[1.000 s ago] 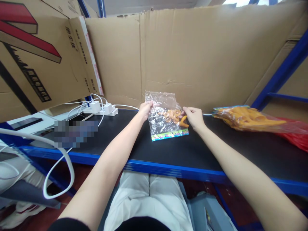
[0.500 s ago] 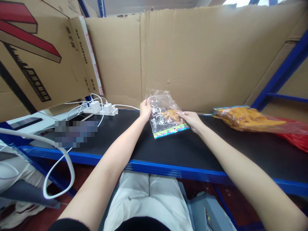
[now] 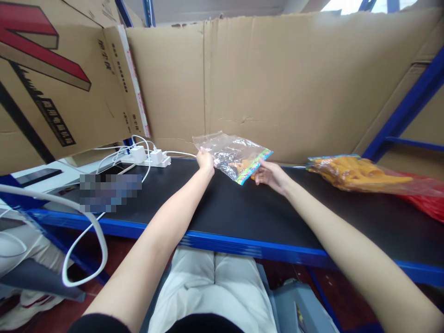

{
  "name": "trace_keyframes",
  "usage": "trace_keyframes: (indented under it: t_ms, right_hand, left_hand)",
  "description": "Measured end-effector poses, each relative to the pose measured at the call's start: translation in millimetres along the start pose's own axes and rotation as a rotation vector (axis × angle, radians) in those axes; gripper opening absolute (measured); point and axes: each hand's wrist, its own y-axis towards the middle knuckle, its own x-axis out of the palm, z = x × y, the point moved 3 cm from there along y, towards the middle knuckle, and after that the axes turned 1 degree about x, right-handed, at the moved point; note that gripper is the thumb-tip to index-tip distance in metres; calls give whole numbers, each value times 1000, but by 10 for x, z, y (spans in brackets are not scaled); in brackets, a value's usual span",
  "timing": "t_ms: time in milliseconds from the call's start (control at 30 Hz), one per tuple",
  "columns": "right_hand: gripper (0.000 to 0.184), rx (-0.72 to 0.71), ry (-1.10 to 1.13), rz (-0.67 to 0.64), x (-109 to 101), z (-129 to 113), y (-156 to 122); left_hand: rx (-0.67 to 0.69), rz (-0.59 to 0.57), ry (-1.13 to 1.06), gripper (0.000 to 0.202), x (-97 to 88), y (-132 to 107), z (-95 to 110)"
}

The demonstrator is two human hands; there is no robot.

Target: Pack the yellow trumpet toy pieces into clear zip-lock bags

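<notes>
A pixelated patch (image 3: pixel 110 192) masks whatever lies near the left front edge of the desk (image 3: pixel 243 217). The small orange pieces (image 3: pixel 243 165) inside the clear bag (image 3: pixel 229 150) are too veiled by crinkled plastic to identify. At the desk's right end, a red bag (image 3: pixel 432 203) runs off the picture.

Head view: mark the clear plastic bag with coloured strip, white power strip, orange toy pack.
clear plastic bag with coloured strip (image 3: pixel 227 152), head view, crinkled middle.
white power strip (image 3: pixel 164 161), head view, right end.
orange toy pack (image 3: pixel 350 172), head view, middle.
</notes>
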Motion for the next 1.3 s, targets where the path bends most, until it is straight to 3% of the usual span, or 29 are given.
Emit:
trace_keyframes:
  t_ms: [100,433,500,633,700,867,1000,1100,1300]
  right_hand:
    - [35,64,-103,-125,109,82,-11]
    - [32,85,-166,-62,56,218,50]
    - [34,47,-155,-5,20,236,70]
    - [33,13,-148,122,-45,247,96]
    - [31,36,-154,141,-52,246,101]
    - [31,65,-158,122,-50,232,105]
    - [26,45,-152,110,-47,213,87]
    - [22,49,-191,127,-38,209,70]
    - [18,70,-260,141,-16,228,67]
  left_hand:
    - [-46,-69,-50,40,16,-35,9]
    - [-120,-175,-21,34,-20,39,-40]
    - [-169,-301,-30,31,-6,31,-41]
    - [-202,-668,45,26,67,-51,-59]
    - [-152,-737,85,18,92,-82,-65]
    - [-15,-623,158,17,86,15,-50]
    - [-20,-480,203,16,-15,284,9]
    - [-28,-435,247,14,-181,537,102]
    - [-54,-325,451,11,-711,972,233]
